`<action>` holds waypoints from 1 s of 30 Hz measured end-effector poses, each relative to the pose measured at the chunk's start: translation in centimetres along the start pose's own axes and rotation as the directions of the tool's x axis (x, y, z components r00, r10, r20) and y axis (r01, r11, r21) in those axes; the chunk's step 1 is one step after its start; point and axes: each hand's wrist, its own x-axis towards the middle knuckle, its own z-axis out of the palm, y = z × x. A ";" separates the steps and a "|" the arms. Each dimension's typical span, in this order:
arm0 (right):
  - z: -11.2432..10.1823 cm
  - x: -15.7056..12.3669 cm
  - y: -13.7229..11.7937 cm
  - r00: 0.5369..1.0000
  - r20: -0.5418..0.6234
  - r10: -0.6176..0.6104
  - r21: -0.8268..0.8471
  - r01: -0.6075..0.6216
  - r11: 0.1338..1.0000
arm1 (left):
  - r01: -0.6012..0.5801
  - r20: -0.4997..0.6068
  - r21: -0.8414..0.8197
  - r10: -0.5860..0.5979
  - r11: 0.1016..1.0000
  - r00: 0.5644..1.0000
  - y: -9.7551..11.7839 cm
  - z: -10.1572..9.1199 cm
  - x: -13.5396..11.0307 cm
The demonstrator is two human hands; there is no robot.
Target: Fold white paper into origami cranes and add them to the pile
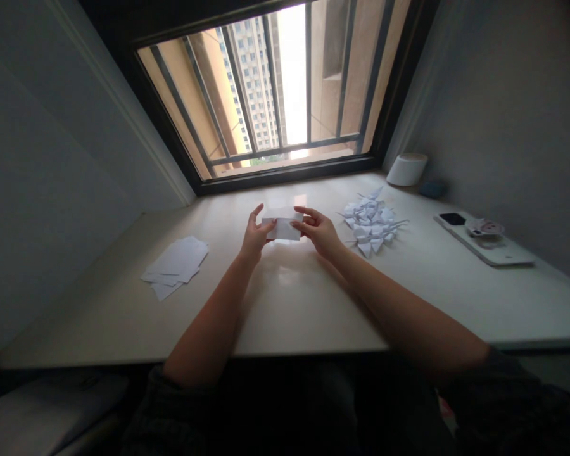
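A folded white sheet of paper (pixel 282 225) is held up just above the pale table (pixel 289 297), between both hands. My left hand (pixel 255 237) pinches its left edge with thumb and fingers. At the sheet's right edge my right hand (pixel 317 230) grips it, fingers curled over the top. Both forearms reach in from the near edge of the table.
A loose stack of white sheets (pixel 177 266) lies at the left. A heap of several folded paper figures (pixel 371 223) sits right of the hands. Farther right lie a white tablet with a phone (pixel 484 240), a white cylinder (pixel 407 169), and a barred window (pixel 285 95) behind.
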 end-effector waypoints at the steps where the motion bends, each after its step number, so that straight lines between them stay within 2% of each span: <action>1: 0.0 0.0 0.0 1.000 -0.002 0.000 -0.003 0.000 1.000 | -0.034 0.026 0.015 0.033 0.999 0.999 0.0 -0.1 0.1; 4: 0.0 0.0 -0.2 1.000 -0.012 0.007 -0.019 -0.007 1.000 | -0.112 0.071 0.066 0.108 0.992 0.992 -0.3 -0.2 0.3; 7: 0.0 0.0 -0.2 1.000 -0.028 0.012 -0.022 -0.013 1.000 | -0.157 0.056 0.102 0.151 0.982 0.987 -0.7 -0.2 0.6; 15: -0.1 0.0 0.1 0.997 -0.069 0.040 -0.043 -0.043 0.998 | -0.130 0.080 0.179 0.117 0.975 0.990 -0.6 0.2 -0.1; 21: 0.0 0.0 0.3 0.998 -0.066 0.025 -0.055 -0.029 0.998 | -0.206 0.113 0.193 0.186 0.960 0.976 -1.3 0.4 0.1; 24: 0.0 0.0 0.3 0.997 -0.069 0.033 -0.084 -0.038 0.996 | -0.229 0.068 0.235 0.220 0.945 0.973 -1.7 0.4 0.2; 27: 0.1 -0.1 0.1 0.997 -0.064 0.045 -0.146 -0.054 0.988 | -0.204 -0.021 0.286 0.219 0.936 0.976 -1.6 0.3 -0.1; 30: 0.2 -0.2 0.0 0.997 -0.073 0.014 -0.200 -0.028 0.979 | -0.205 -0.070 0.330 0.240 0.922 0.968 -1.3 0.2 -0.4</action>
